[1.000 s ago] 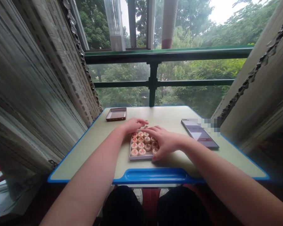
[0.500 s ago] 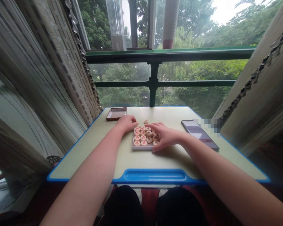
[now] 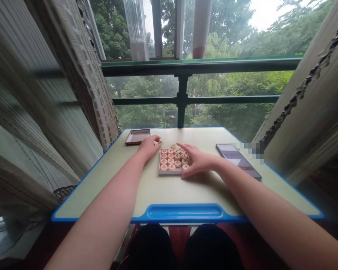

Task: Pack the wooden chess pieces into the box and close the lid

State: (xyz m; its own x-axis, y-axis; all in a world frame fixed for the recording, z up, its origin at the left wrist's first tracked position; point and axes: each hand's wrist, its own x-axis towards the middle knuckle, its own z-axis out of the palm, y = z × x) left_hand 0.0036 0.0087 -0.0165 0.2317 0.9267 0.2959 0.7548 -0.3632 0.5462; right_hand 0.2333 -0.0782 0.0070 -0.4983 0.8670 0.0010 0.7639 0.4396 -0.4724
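A shallow tray-like box [image 3: 169, 173] sits mid-table, filled with rows of round wooden Chinese chess pieces [image 3: 171, 156] marked in red and dark characters. One spot in its near row shows bare floor. My left hand [image 3: 150, 147] is beyond the box's far left corner, thumb and index finger closed on a Chinese chess piece [image 3: 160, 142]. Another loose piece [image 3: 174, 146] lies just behind the box. My right hand [image 3: 196, 160] spans the box's right side, thumb at the near corner and fingers over the far one, partly covering the right column.
The box lid [image 3: 137, 137] lies inner side up at the table's far left. A phone [image 3: 238, 161] rests on the right. The pale table [image 3: 107, 183] has a blue rim with a molded groove [image 3: 185, 212] in front. Curtains [image 3: 84, 93] flank a railing [image 3: 181, 99] behind.
The box has shifted slightly away from me along with my right hand. My left hand has drawn back a little to the left, and the piece at its fingertips shows more clearly.
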